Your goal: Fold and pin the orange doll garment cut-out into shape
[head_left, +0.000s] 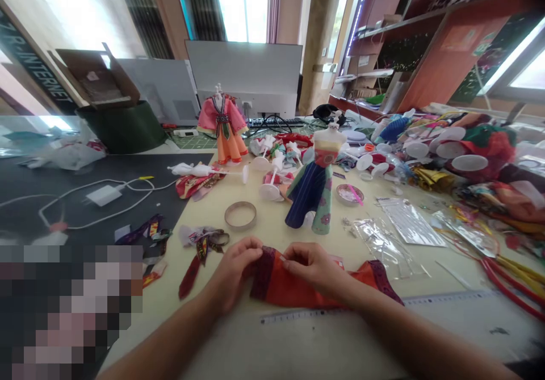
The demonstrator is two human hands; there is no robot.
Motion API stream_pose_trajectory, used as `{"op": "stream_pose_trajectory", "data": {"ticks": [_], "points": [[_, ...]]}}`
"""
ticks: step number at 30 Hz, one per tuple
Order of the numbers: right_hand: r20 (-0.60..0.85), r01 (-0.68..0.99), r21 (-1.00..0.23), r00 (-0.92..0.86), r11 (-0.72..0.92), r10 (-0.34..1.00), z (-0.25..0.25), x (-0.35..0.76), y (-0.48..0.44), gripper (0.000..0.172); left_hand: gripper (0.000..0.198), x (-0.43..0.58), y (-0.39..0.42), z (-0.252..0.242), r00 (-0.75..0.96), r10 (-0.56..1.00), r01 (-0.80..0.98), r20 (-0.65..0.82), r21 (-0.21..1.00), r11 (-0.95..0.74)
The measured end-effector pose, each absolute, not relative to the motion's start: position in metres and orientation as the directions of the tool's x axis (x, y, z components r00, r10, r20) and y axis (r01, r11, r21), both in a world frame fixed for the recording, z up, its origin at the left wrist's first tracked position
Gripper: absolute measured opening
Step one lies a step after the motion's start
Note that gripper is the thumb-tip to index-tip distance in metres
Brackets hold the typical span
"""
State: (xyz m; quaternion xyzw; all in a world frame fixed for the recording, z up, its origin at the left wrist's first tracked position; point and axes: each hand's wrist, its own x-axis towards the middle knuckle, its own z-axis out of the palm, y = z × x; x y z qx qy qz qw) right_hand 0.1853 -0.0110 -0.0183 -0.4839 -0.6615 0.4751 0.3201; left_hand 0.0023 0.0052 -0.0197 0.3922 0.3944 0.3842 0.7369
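A small red-orange doll garment (pixel 298 292) with dark purple patterned bands at both ends lies across the table in front of me. My left hand (pixel 232 272) pinches its left banded end at the upper corner. Thumb and fingers of my right hand (pixel 313 263) are closed on the red cloth just right of that band. My right forearm crosses over part of the garment. Below it runs a clear ruler (pixel 332 312), partly covered. Beyond my hands stands a small dress form (pixel 313 181) in a blue and green skirt.
A tape roll (pixel 240 215) and fabric scraps (pixel 202 243) lie to the left. Behind stands a doll form in a pink and orange robe (pixel 223 124), before a monitor (pixel 244 79). Plastic bags (pixel 383 241) and heaped doll parts (pixel 443 141) fill the right side.
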Motion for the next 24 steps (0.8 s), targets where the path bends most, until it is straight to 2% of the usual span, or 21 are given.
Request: {"op": "stream_pose_trajectory", "data": {"ticks": [3, 7, 14, 24], "points": [[-0.045, 0.280, -0.958, -0.328, 0.052, 0.943, -0.0172, 0.1872, -0.0124, 0.012, 0.016, 0.0021, 0.0059, -0.0226, 0.412, 0.867, -0.271, -0.282, 0.870, 0.412], [-0.043, 0.272, -0.961, -0.333, 0.053, 0.942, -0.0153, 0.1876, -0.0136, 0.012, 0.037, 0.0030, 0.0068, -0.0255, 0.498, 0.835, -0.273, -0.235, 0.871, 0.408], [-0.009, 0.379, -0.915, -0.365, 0.139, 0.931, -0.0185, 0.1870, -0.0158, 0.014, 0.019, 0.0076, 0.0035, -0.0218, 0.494, 0.824, -0.019, -0.278, 0.944, 0.330], [0.007, 0.352, -0.925, -0.358, 0.142, 0.934, -0.0114, 0.1871, -0.0169, 0.016, 0.021, 0.0102, 0.0036, -0.0239, 0.471, 0.834, -0.034, -0.289, 0.938, 0.344]]}}
